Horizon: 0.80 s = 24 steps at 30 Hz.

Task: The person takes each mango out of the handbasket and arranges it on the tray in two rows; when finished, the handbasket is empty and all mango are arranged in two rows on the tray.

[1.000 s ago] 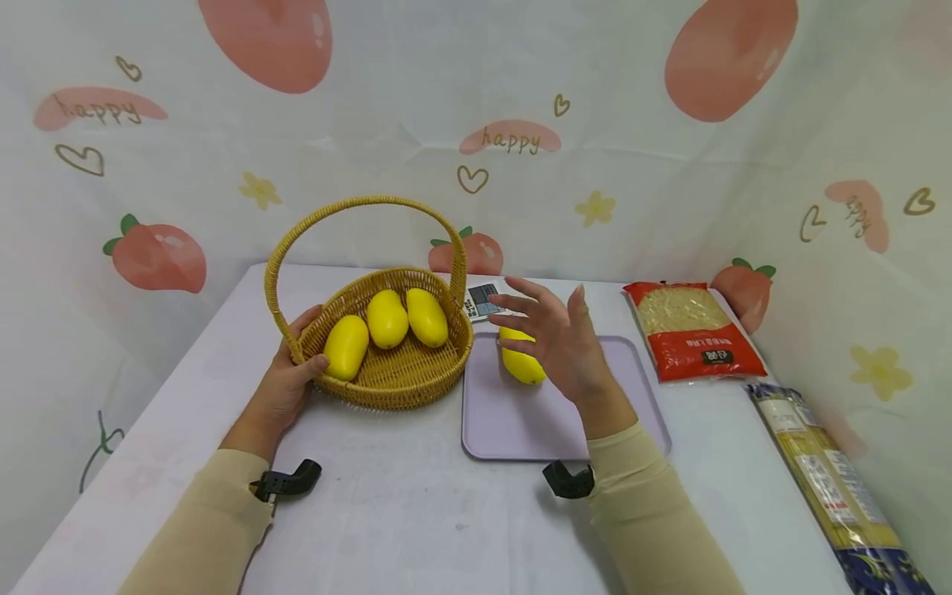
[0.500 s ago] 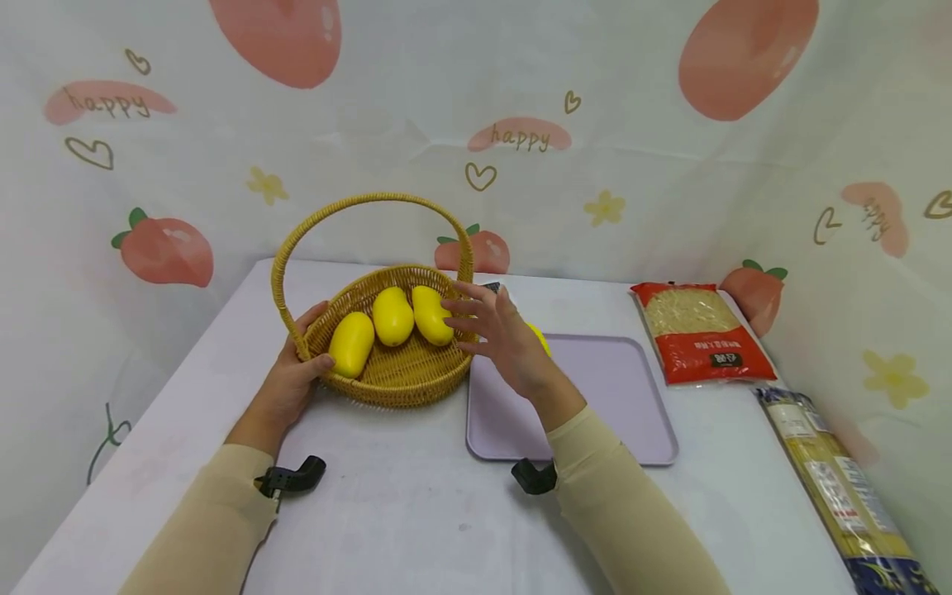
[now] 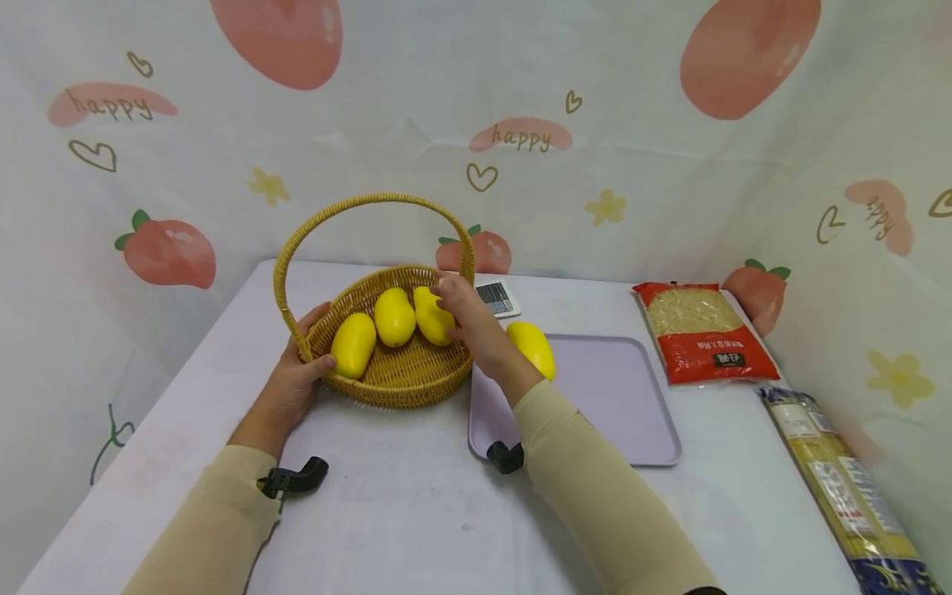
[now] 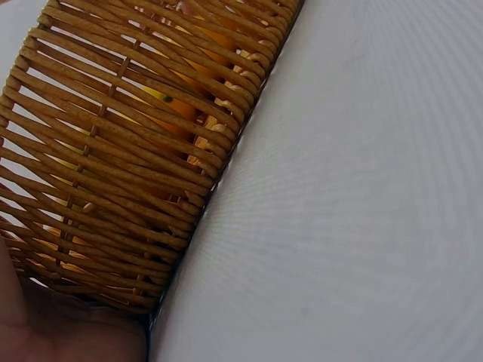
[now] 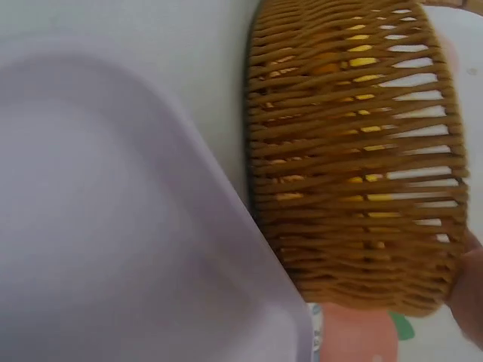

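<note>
A wicker basket (image 3: 402, 380) with a tall handle stands left of centre, with three yellow mangoes (image 3: 354, 345) inside. My left hand (image 3: 293, 376) grips its left rim, thumb over the edge and fingers around the outside. At the opposite side, my right hand (image 3: 479, 326) reaches over the rim with loosely bent fingers, tips right at the rightmost mango (image 3: 431, 318) and partly covering it. Another mango (image 3: 534, 351) lies on the lilac tray (image 3: 610, 413), partly behind my right wrist. In the right wrist view, the tray's corner meets the side of the basket (image 5: 355, 158).
A white card with a dark panel (image 3: 497, 297) lies behind the tray. To the right are a red bag with pale contents (image 3: 702, 335) and a long pack of spaghetti (image 3: 836, 479). A printed curtain (image 3: 387, 140) closes off the back and sides.
My right hand has moved left from above the tray to the basket's right rim, bending its fingers, uncovering the tray's mango. The left hand keeps its hold on the basket.
</note>
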Available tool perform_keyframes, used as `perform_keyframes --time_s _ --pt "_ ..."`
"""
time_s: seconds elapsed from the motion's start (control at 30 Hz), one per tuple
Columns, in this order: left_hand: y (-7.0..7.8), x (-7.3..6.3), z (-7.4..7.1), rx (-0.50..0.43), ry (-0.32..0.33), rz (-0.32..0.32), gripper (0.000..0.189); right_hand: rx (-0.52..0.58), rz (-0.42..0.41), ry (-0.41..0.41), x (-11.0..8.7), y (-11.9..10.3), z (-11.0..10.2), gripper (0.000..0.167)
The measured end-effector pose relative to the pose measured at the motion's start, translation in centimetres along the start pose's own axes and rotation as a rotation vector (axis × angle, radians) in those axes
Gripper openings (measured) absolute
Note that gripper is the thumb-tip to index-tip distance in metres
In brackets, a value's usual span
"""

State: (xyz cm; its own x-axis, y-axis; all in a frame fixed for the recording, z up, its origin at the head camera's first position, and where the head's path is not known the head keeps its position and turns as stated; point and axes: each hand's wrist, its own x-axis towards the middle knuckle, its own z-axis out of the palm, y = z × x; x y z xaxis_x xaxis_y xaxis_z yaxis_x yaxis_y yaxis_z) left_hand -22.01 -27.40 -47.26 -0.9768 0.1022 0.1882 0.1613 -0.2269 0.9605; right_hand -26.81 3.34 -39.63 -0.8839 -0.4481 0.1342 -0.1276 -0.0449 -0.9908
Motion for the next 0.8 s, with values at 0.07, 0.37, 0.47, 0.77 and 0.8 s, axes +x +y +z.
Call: perform_keyframes --time_s 0.07,0.37,0.47,0.77,0.8 --pt "0.0 0.0 0.0 0.003 0.0 -0.003 0.083 -0.088 0.009 0.015 0.4 0.1 0.4 0.074" --pt "0.1 0.1 -0.1 0.005 0.0 -0.002 0.083 -0.389 0.085 0.06 1.8 -0.3 1.8 0.09" --pt "0.2 0.0 -0.1 0.008 0.005 -0.009 0.083 -0.485 0.09 0.044 2.4 -0.1 2.2 0.095" --pt "0.0 0.0 -0.1 -0.001 -0.004 -0.009 0.082 -0.773 0.103 -0.017 3.3 0.7 3.3 0.093" --pt "0.0 0.0 -0.1 -0.001 -0.006 -0.009 0.082 -0.819 0.107 -0.021 3.4 0.8 3.4 0.091"
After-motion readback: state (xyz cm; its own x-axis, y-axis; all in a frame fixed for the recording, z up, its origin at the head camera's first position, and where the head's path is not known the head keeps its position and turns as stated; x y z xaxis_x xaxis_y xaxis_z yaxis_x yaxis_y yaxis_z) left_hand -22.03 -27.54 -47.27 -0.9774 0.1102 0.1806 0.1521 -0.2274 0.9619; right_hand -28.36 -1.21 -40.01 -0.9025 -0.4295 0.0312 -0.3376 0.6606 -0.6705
